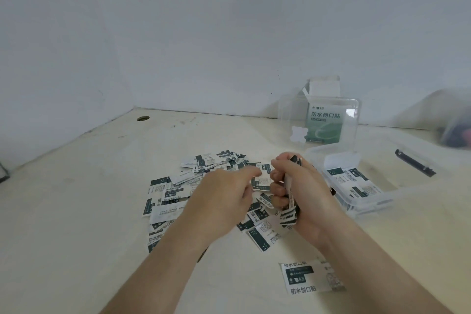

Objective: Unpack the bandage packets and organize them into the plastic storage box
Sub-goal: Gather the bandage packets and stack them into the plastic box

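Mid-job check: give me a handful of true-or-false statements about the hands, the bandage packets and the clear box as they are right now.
1. The right hand grips a bundle of dark-green-and-white bandage packets. True.
2. The clear plastic storage box is closed. False: its transparent lid stands raised open.
3. The box holds nothing yet. False: stored packets already lie inside.
4. Loose packets lie scattered on the pale wooden table. True.
5. The green-and-white cardboard carton lies flat under the left hand. False: it stands upright behind the lid, its top flaps open.
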